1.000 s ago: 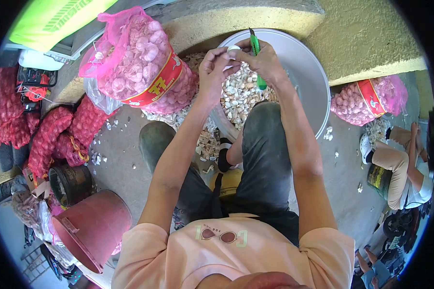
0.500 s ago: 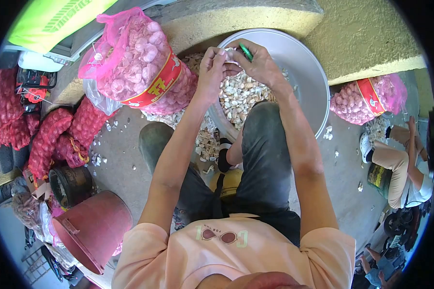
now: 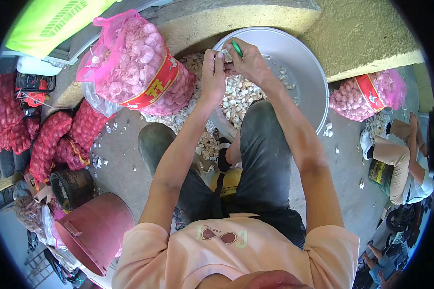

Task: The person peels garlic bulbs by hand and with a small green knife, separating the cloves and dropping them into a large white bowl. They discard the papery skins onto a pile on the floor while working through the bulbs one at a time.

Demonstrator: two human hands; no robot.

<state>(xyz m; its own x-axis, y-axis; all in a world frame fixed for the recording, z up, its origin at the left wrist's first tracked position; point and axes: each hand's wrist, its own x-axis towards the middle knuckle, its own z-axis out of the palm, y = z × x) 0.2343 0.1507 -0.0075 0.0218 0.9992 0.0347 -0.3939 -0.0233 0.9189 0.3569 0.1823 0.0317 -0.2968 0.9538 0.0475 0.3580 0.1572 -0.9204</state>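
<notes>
My left hand (image 3: 213, 72) is closed, its thumb and fingers pinching a whitish piece of garlic (image 3: 226, 55). Against that piece works my right hand (image 3: 248, 61), wrapped around a small green-handled knife (image 3: 237, 48) whose blade is mostly hidden by the fingers. Both hands hover over the left part of a large grey basin (image 3: 306, 72). Many loose garlic cloves (image 3: 241, 98) are heaped in the basin below them, and a few lie scattered on its right side.
A pink mesh bag of garlic bulbs (image 3: 135, 62) stands left of the basin, another garlic bag (image 3: 359, 98) to the right. Garlic skins (image 3: 205, 144) litter the floor between my legs. A red bucket (image 3: 99, 231) lies tilted at lower left. Another person (image 3: 395, 159) sits at right.
Both hands have shifted slightly left and closer around the garlic piece. The green handle has moved a little left with my right hand.
</notes>
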